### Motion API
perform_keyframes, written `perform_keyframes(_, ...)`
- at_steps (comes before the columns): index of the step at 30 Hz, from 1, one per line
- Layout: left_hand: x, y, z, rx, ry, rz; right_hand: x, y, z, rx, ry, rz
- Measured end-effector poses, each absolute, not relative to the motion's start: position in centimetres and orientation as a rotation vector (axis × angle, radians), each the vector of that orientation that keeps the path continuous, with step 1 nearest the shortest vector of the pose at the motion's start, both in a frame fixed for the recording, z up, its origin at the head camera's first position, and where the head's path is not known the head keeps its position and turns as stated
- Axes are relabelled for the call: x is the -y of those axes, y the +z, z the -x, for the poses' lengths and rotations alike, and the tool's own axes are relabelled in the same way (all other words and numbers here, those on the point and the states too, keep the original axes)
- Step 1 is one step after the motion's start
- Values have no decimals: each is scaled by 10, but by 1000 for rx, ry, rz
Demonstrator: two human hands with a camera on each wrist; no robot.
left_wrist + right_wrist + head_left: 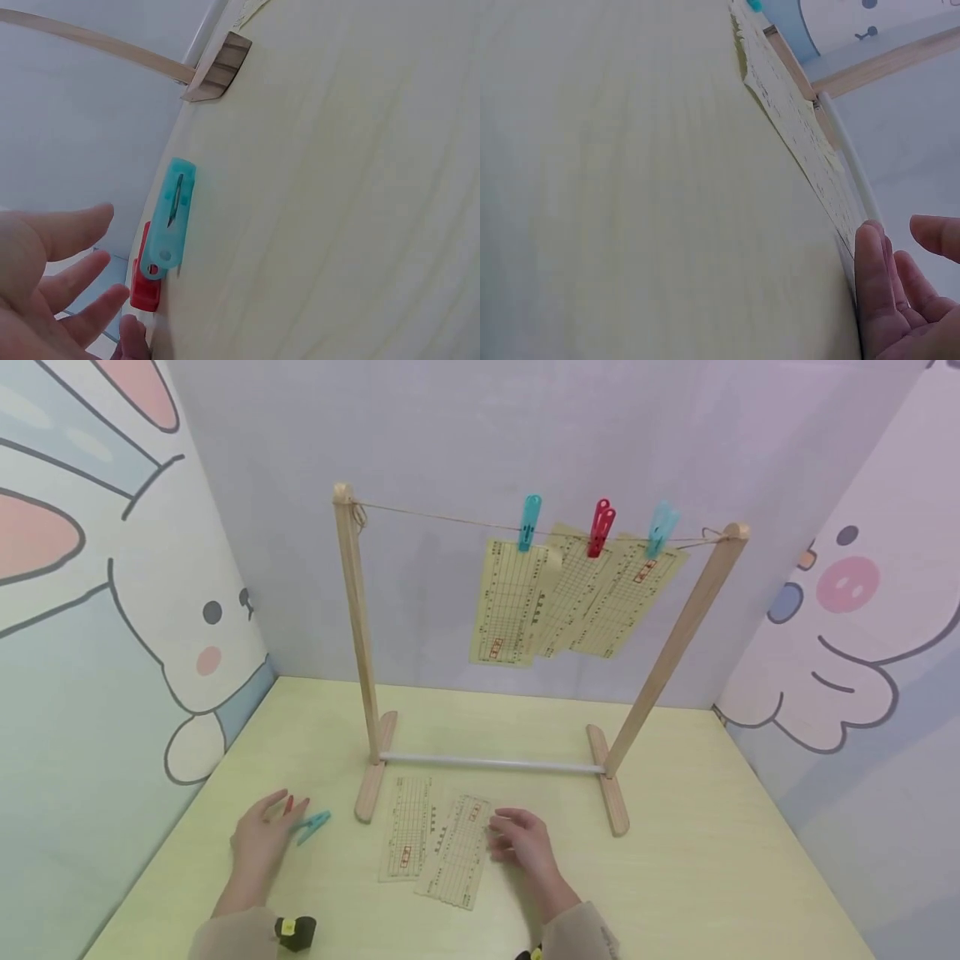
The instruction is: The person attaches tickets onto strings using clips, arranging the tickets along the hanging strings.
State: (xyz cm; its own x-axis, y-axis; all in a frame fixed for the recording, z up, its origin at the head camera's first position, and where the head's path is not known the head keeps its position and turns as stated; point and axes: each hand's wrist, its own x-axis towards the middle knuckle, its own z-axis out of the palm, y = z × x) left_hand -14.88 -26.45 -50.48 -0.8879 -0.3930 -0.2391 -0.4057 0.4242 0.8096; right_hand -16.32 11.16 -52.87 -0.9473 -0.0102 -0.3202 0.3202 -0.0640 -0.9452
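Observation:
My left hand (261,835) is over the table's left part, fingers relaxed and spread beside a blue clothespin (313,827) and a red clothespin (288,805). In the left wrist view the blue clothespin (171,217) lies partly over the red one (145,289), the left hand (60,292) close by with a gap at the thumb. Two printed paper slips lie in the middle, the left slip (408,831) and the right slip (459,852). My right hand (525,843), fingers loosely bent, is at the right slip's edge; whether it touches the paper (795,127) is unclear.
Behind stands a wooden frame (358,627) with a string (442,517) and a white bottom bar (487,763). Three slips hang toward its right, held by a blue clip (529,522), red clips (602,531) and a light blue clip (662,529). Cartoon-printed walls flank the table (697,860).

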Motion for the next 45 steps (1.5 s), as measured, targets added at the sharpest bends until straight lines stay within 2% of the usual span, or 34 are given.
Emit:
perform_keyframes(16, 270, -510, 158, -2633, 1395, 613, -104, -533, 164, -2093, -2049, -392)
perform_keyframes(45, 257, -511, 168, -2735, 1338, 743, -99, -532, 160, -2195, -1998, -390)
